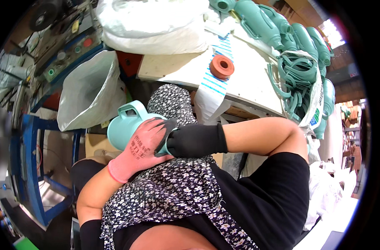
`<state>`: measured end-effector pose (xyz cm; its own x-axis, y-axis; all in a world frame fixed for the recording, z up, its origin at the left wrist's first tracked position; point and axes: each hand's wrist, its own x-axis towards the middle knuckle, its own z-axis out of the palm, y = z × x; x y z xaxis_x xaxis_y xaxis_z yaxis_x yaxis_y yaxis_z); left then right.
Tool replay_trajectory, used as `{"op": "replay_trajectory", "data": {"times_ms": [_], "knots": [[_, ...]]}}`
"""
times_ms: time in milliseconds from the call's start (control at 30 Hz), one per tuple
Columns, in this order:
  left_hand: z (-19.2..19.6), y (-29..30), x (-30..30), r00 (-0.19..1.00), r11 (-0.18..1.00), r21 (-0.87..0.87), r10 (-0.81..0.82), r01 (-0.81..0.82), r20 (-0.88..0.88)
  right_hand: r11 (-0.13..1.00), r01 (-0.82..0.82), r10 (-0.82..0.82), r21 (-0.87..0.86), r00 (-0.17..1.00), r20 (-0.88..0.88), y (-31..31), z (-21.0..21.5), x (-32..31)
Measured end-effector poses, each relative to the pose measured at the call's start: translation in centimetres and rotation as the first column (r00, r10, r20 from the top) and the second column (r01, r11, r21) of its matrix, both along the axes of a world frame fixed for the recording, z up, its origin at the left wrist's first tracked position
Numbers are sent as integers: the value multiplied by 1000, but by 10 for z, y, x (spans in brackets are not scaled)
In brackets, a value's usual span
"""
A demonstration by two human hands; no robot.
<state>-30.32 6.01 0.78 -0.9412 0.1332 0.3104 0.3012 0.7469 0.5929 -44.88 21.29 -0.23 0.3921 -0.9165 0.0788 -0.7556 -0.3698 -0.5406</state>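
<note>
A pale teal plastic thermos casing (120,130) with a loop handle (133,107) lies tilted over my lap. My left hand (141,146), in a pink glove with dark fingertips, is wrapped round its body. At the casing's right end, my right hand (190,141) wears a black glove. The rim there and the left hand cover its fingers, so I cannot tell whether they grip something inside. A black apron with small white flowers (165,183) lies beneath the casing.
A pale worktable (169,68) stands ahead, bearing a reddish-brown ring (221,67) and a large white sack (152,27). Several teal thermos casings (258,25) and a bag of teal handle parts (298,77) lie at the right. At left are an open white sack (90,93) and a blue metal frame (30,166).
</note>
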Motion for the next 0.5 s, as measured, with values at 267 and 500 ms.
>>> {"op": "replay_trajectory", "data": {"times_ms": [267,500], "knots": [[1,-25,-13,997,1000,-12,-22,23,71,992,118,-124,44,969,213,-17,-28,3],[-205,-195,98,639,764,-401,644,-505,422,902,432,-432,5,900,54,49,-34,-57]]}}
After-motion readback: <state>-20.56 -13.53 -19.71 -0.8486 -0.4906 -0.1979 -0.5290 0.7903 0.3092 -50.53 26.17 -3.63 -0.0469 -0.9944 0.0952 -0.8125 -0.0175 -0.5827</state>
